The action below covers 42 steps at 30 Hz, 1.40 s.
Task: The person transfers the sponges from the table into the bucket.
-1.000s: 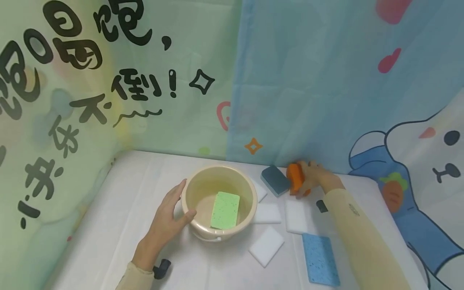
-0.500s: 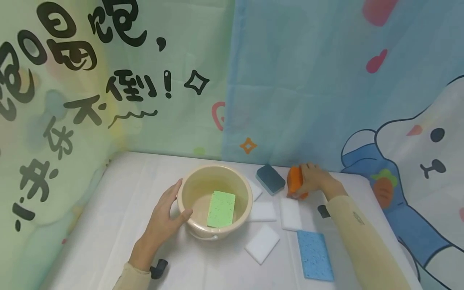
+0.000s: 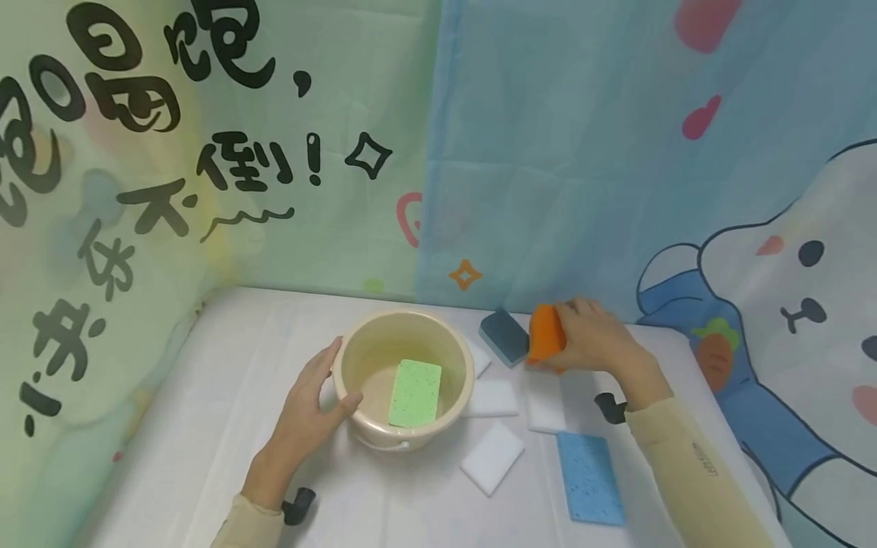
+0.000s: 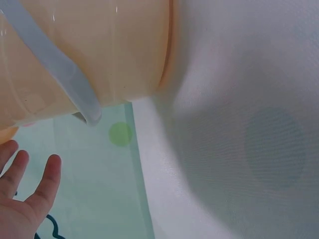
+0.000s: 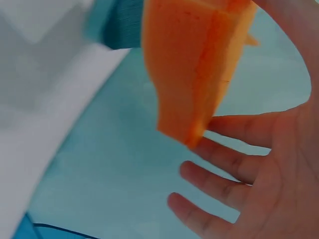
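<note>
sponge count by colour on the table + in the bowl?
green sponge: 1, in the bowl
orange sponge: 1, held in the right hand
dark blue sponge: 1
light blue sponge: 1
white sponges: 4
Total: 8

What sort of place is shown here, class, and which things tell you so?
Probably a makeshift tabletop booth: cartoon-printed curtains wall in a white-covered table that holds a beige plastic basin and scattered cleaning sponges.

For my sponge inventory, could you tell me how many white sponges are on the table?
4: white sponges at beside the bucket and. Others may be hidden.
</note>
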Each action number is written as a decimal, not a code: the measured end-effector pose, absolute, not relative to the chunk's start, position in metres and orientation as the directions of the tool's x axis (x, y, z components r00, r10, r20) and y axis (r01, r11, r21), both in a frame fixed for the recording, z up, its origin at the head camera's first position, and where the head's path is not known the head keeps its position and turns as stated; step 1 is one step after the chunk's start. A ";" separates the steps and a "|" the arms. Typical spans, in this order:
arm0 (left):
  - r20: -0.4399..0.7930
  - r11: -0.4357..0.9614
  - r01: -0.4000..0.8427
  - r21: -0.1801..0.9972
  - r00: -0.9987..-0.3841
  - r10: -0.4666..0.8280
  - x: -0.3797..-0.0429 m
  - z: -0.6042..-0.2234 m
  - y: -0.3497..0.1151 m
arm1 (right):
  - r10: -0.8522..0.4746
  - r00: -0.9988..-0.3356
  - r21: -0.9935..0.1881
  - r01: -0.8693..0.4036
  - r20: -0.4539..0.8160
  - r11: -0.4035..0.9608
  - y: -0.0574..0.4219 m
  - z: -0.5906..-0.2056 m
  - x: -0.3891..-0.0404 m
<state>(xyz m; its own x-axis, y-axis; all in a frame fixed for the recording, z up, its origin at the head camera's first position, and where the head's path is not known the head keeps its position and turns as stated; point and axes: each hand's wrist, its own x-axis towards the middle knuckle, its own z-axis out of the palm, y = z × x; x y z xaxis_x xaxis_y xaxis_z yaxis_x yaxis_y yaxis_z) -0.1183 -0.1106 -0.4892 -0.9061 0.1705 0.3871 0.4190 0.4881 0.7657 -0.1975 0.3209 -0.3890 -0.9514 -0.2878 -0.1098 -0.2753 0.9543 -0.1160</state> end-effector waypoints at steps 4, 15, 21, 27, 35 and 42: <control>0.385 0.483 0.418 0.769 -0.907 0.172 -0.118 -0.489 -0.111 | -0.304 -0.949 -0.083 -0.298 -0.085 0.951 0.306 -0.371 -0.182; 0.380 0.478 0.413 0.775 -0.909 0.169 -0.119 -0.489 -0.110 | -0.396 -0.918 0.026 -0.397 -0.014 0.918 0.264 -0.334 -0.148; 0.391 0.471 0.425 0.773 -0.904 0.173 -0.119 -0.490 -0.110 | -0.427 -0.904 0.052 -0.426 0.003 0.903 0.243 -0.327 -0.139; 0.398 0.468 0.431 0.771 -0.901 0.175 -0.119 -0.491 -0.110 | -0.468 -0.883 0.071 -0.465 0.025 0.882 0.220 -0.327 -0.135; 0.397 0.470 0.427 0.772 -0.902 0.168 -0.120 -0.492 -0.109 | -0.530 -0.847 0.130 -0.521 0.043 0.844 0.184 -0.329 -0.133; 0.391 0.477 0.419 0.773 -0.906 0.163 -0.120 -0.492 -0.109 | -0.569 -0.822 0.166 -0.561 0.005 0.811 0.154 -0.336 -0.135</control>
